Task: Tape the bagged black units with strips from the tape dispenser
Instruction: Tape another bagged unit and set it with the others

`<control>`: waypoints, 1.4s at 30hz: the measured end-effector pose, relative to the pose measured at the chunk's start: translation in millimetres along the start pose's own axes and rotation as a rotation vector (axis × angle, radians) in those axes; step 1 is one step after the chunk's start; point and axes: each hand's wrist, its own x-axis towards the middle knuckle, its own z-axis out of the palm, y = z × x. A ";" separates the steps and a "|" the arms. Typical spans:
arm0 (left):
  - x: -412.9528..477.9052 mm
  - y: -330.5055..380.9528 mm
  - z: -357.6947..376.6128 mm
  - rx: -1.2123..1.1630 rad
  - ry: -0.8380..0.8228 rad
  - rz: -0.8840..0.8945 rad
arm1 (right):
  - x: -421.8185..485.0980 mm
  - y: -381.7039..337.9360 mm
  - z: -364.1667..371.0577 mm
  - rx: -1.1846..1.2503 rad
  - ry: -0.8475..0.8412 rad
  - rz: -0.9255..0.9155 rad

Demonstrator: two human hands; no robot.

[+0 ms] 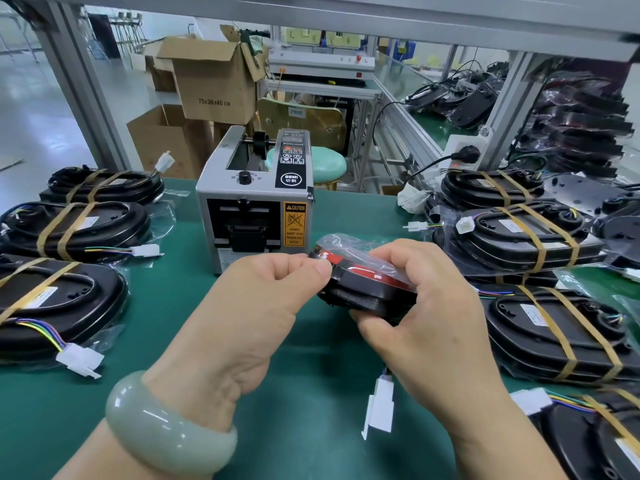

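Right grip point(426, 306) curls around a bagged black unit point(360, 289), holding it tilted above the bench point(311, 410), just nearer than the tape dispenser point(256, 209). Left grip point(256, 306), fingers curled, pinches its left end.

Bench mat point(311, 438) dark green. Tape dispenser point(254, 199) silver-grey, black control panel, orange-yellow caution label point(295, 223). Bagged unit point(363, 287) I hold: black, red stripe under clear film. Taped units point(114, 220) around me black, crossed by tan strips point(41, 289). Connector point(381, 407) white; wires point(43, 329) yellow, green, blue, purple. My bangle point(166, 431) pale jade green. Stool point(311, 164) mint.
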 end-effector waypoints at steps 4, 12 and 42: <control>2.2 -3.2 1.2 0.012 0.033 -0.001 | 0.0 -0.4 -0.1 0.001 -0.004 0.004; 1.7 -8.5 8.4 0.065 0.141 0.085 | 0.0 -0.9 0.2 -0.013 -0.008 0.010; 6.0 -27.8 19.1 -0.050 -0.063 0.105 | 0.4 0.2 3.9 0.140 0.023 0.044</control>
